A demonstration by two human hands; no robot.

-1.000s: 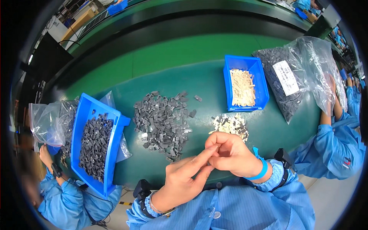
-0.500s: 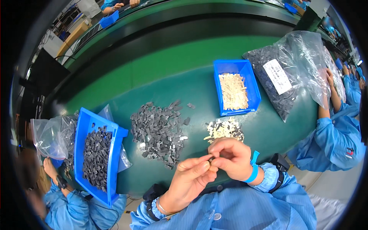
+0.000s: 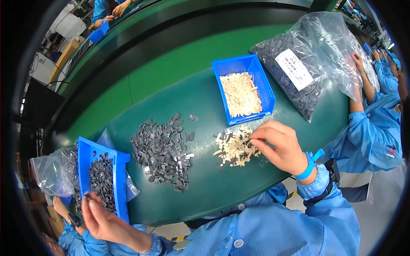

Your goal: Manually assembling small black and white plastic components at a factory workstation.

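My head feed shows the hands wide apart: at the desk's [image 3: 205,192] left end, the left hand [image 3: 106,225] pinches a small dark piece [image 3: 88,196], its long axis unclear, over the near part of the blue bin [image 3: 121,187]. The right hand [image 3: 281,148], reaching over the near edge, is closer to the strip pile [image 3: 232,149], which lies just left of its fingertips, pointing every way; I can't tell whether thumb and forefinger grip a strip.

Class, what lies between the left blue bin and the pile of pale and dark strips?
The head view shows clear plastic beside the bin, then a heap of dark grey pieces.
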